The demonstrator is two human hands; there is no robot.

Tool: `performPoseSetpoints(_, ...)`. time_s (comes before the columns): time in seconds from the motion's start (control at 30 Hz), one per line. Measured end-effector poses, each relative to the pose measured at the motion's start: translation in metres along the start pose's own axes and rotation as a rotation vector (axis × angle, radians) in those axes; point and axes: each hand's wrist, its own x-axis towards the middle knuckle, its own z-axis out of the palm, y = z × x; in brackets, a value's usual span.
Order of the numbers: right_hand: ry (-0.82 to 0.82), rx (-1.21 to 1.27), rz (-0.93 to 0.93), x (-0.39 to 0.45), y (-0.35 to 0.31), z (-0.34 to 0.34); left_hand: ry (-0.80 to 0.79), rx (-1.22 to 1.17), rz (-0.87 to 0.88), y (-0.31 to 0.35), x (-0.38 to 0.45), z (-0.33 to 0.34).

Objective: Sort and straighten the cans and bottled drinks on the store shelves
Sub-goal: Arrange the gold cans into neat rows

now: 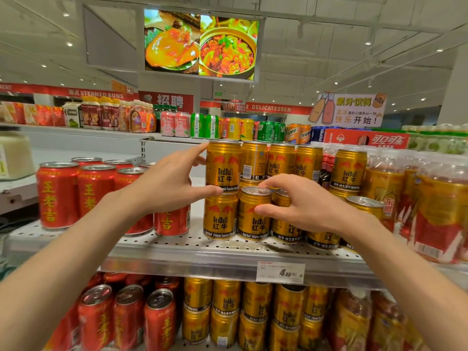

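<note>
Gold Red Bull cans stand two high on the perforated metal shelf (177, 245). My left hand (167, 183) curves round the left side of the upper front can (224, 168): the thumb lies at its bottom rim, the index finger by its top. My right hand (306, 203) grips a lower-row gold can (253, 228), thumb on its front and fingers curled over its lid. To the left stand red herbal tea cans (58, 193) in rows, some hidden behind my left wrist.
Shrink-wrapped bottles (440, 211) crowd the shelf's right end. A price tag (280, 271) hangs on the shelf edge. The lower shelf holds red cans (126, 317) and stacked gold cans (225, 310). Assorted cans (210, 126) line the shelf behind.
</note>
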Motion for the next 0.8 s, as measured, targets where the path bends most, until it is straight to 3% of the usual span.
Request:
performPoseSetpoints(0.23,0.369,0.339,0.044,-0.054,-0.01,0.018,0.375,-0.044,0.146,-0.005,-0.048,0.027)
performPoseSetpoints(0.37,0.487,0.554,0.137,-0.091,-0.017,0.04,0.471,-0.206,0.156,0.009,-0.084,0.048)
performPoseSetpoints(0.43,0.461,0.668,0.194,-0.11,-0.019,0.055,0.456,-0.354,0.102,0.017,-0.103,0.062)
performPoseSetpoints(0.6,0.282,0.836,0.478,-0.167,-0.005,0.112,0.218,-0.775,-0.169,0.038,-0.149,0.118)
performPoseSetpoints(0.8,0.221,0.89,0.669,-0.221,0.033,0.138,0.094,-0.909,-0.353,0.071,-0.173,0.175)
